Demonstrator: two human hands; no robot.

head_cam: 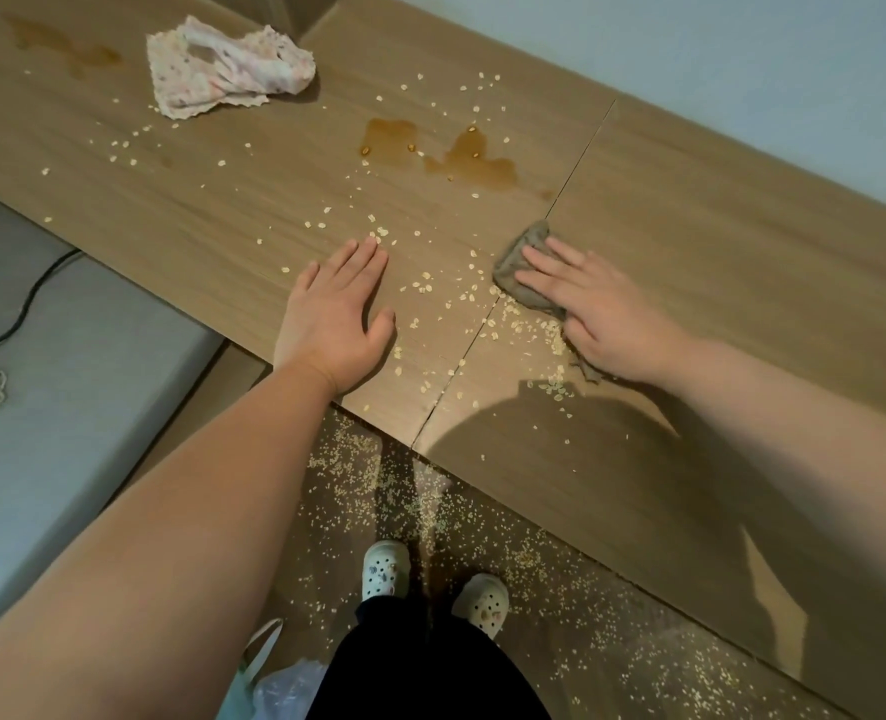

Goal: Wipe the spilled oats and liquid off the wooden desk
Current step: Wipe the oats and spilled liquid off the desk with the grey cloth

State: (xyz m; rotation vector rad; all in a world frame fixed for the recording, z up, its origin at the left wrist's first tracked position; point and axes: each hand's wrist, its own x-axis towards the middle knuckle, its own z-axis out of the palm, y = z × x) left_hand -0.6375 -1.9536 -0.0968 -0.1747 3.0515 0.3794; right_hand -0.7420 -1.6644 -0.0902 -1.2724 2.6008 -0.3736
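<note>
Toward the far left end of the wooden desk (716, 252), a thin brownish smear (67, 49) lies by the back edge. Just right of it sits a crumpled pink patterned cloth (228, 70), touched by neither hand and probably kept in reserve for the wet patches. Nearer the front edge the left hand (337, 314) lies palm down on the bare wood, fingers straight and close together, holding nothing. It looks placed there to brace the person's lean, or to act as a stop for flakes pushed its way. Between the two hands the spilled oats (430, 288) are strewn thickly across the desk, thinning out toward the back edge. There a brown puddle of liquid (461, 158) with a few flakes in it sits unwiped, just left of the seam (487, 324) that splits the desktop. Right of that seam a bunched grey-brown rag (521, 267) lies flat on the wood under the right hand (602, 319). The fingers are stretched out and spread on top of it, pressing it down rather than curling round it, which suits dragging the rag like a scraper. A dense drift of flakes lies along the rag's near edge, so it seems to be herding them toward the front edge. Many oats lie on the floor (378, 491) below that edge, around the person's pale clogs (386, 569), so most of the desk's wiping looks yet to be done.
</note>
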